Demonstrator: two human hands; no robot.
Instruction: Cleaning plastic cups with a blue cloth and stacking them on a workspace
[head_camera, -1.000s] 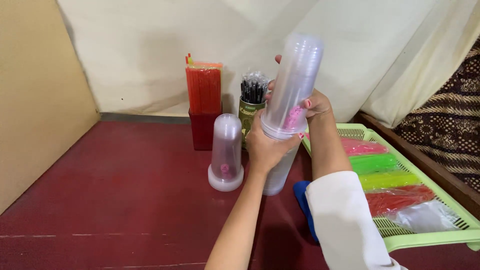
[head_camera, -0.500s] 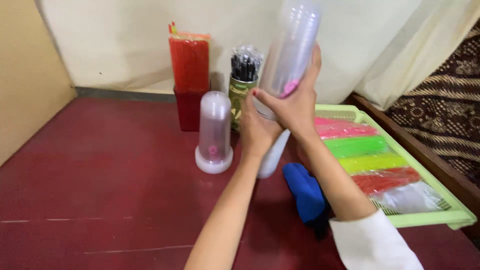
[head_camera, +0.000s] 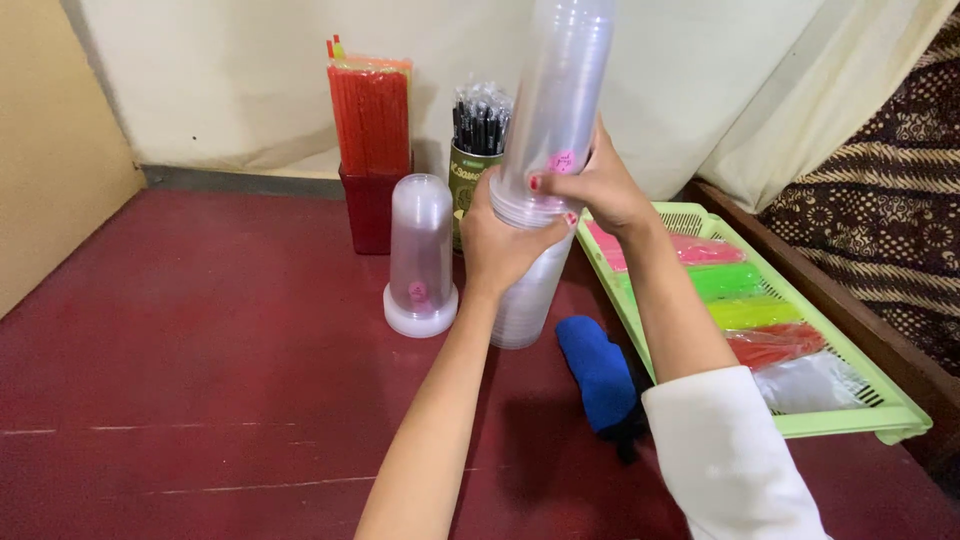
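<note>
Both hands hold a tall stack of clear plastic cups. My right hand (head_camera: 598, 188) grips the upper part of the stack (head_camera: 556, 90), which is tilted and reaches past the top of the picture. My left hand (head_camera: 500, 245) wraps the lower part of the stack (head_camera: 525, 305), whose base rests on the dark red table (head_camera: 200, 350). A shorter upside-down stack of clear cups (head_camera: 420, 255) stands just left of my left hand, apart from it.
A red box of red straws (head_camera: 370, 140) and a green can of black straws (head_camera: 478, 130) stand at the back. A green tray (head_camera: 850, 400) with pink, green, yellow and red packs lies on the right. A blue cloth (head_camera: 598, 370) lies between tray and cups.
The upper part of the stack has risen and tilted, so its top leaves the picture. My right hand has shifted round it, and the view has moved closer.
</note>
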